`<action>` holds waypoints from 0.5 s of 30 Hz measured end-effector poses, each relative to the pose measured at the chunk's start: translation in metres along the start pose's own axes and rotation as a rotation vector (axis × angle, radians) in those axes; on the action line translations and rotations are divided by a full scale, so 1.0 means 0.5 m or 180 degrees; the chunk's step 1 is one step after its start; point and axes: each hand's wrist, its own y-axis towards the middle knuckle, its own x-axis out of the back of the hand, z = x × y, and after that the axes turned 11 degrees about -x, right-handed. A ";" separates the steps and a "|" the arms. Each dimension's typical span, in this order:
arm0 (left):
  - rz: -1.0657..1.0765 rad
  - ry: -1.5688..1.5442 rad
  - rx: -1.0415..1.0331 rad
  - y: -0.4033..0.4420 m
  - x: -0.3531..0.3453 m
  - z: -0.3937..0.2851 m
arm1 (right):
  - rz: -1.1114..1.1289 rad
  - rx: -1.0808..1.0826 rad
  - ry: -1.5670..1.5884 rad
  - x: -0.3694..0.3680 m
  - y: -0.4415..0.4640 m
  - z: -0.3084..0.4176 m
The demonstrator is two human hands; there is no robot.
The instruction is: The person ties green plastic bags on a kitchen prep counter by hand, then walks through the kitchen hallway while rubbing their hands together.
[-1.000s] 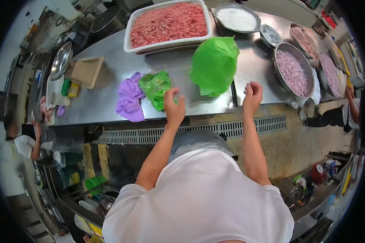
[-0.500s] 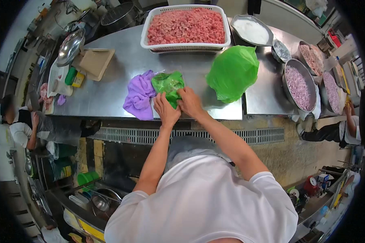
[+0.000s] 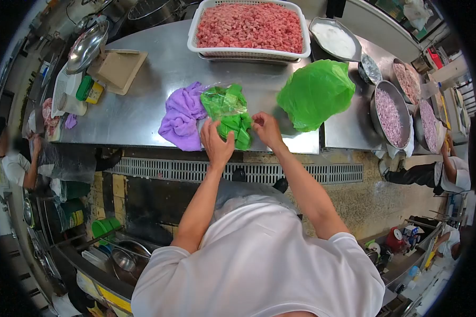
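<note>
A crumpled green plastic bag (image 3: 225, 103) lies on the steel table, its middle glossy and see-through in places. My left hand (image 3: 217, 143) rests at the bag's lower left edge, fingers apart and thumb near the green plastic. To the right of the bag is my right hand (image 3: 268, 131), its fingers loosely bent with nothing visible in them, close to the bag's edge. A bunched purple cloth (image 3: 181, 117) touches the bag's left side. Further right sits a larger, puffed green plastic bag (image 3: 317, 95); its contents are hidden.
Diced pink meat fills a white basket (image 3: 251, 52) at the back. Beside it stands a tray of white powder (image 3: 333, 41). Bowls of chopped pieces, including a metal bowl (image 3: 378, 113), line the right. A beige board (image 3: 119, 71) lies left. Co-workers stand at both sides.
My right hand has come off the small green bag and moved right. The bag is spread wider now, with its lower part laid out. My left hand's fingers have opened.
</note>
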 end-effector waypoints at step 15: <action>0.0345 0.0489 -0.0258 0.047 0.009 0.037 | 0.0154 0.0765 -0.0826 -0.034 -0.091 0.062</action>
